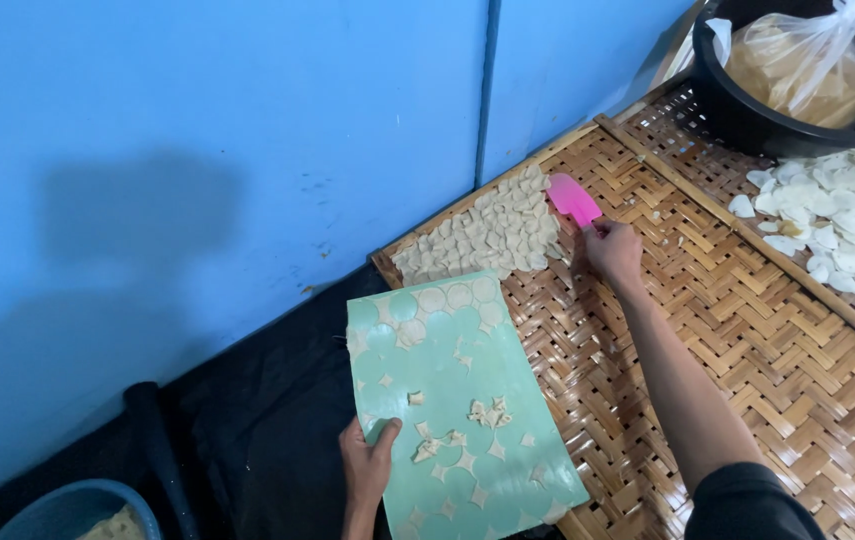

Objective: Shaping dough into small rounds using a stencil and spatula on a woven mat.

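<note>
Head view: our right hand closed on the pink spatula (blade against the dough rounds); our left hand pinched the green sheet, lying nearer us.

A woven bamboo tray fills the lower right of the frame. On its upper left corner lies a packed patch of pale dough pieces. A mint green sheet overlaps its left edge. A second woven tray at upper right carries white dough rounds and a black basin.
</note>
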